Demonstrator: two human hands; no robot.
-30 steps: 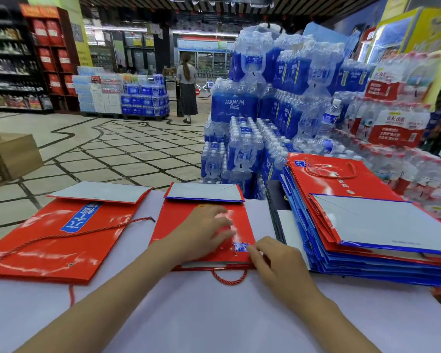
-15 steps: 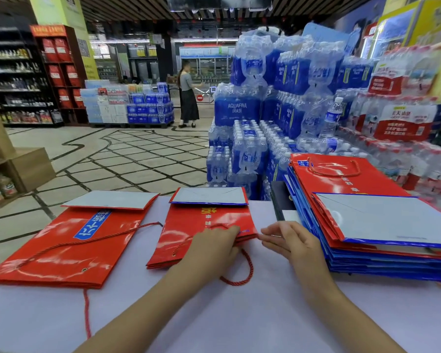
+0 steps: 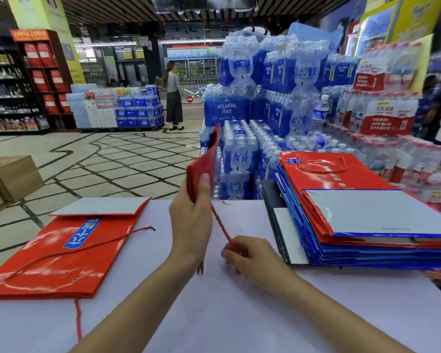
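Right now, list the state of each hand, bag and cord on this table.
left hand, grips the held bag.
held bag, folded, upright off the table.
right hand, pinches the red cord.
red cord, stretched between held bag and right hand.
left bag, folded, lying flat.
bag stack, folded, piled flat.

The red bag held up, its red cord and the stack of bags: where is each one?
red bag (image 3: 204, 159), head view, the middle of its red side.
red cord (image 3: 222, 224), head view, its taut middle stretch.
stack of bags (image 3: 323, 184), head view, the red face of the top bag.
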